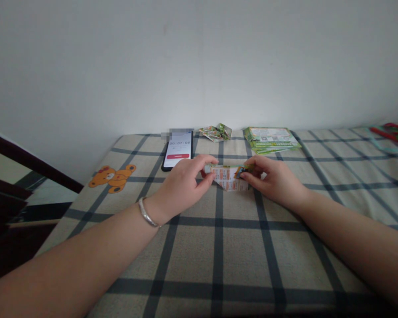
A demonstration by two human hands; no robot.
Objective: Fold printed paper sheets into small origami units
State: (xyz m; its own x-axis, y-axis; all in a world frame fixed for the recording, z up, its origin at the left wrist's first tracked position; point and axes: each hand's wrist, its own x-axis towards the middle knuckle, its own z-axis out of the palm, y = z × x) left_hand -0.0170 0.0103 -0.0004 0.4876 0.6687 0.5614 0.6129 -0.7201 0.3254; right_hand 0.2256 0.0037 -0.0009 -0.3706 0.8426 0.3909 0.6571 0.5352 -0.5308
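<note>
Between my two hands is a folded printed paper, white with orange blocks and some green along its top edge. My left hand, with a silver bangle at the wrist, pinches the paper's left end between thumb and fingers. At the right end, my right hand grips the same paper, thumb on the near face and fingers behind. The paper is held just above the checked tablecloth; whether its lower edge touches the cloth I cannot tell.
Beyond my left hand lies a phone showing a running time. Beside it sits a crumpled or folded green paper piece. A stack of green leaflets is farther right by the wall. Red and green items lie at the far right.
</note>
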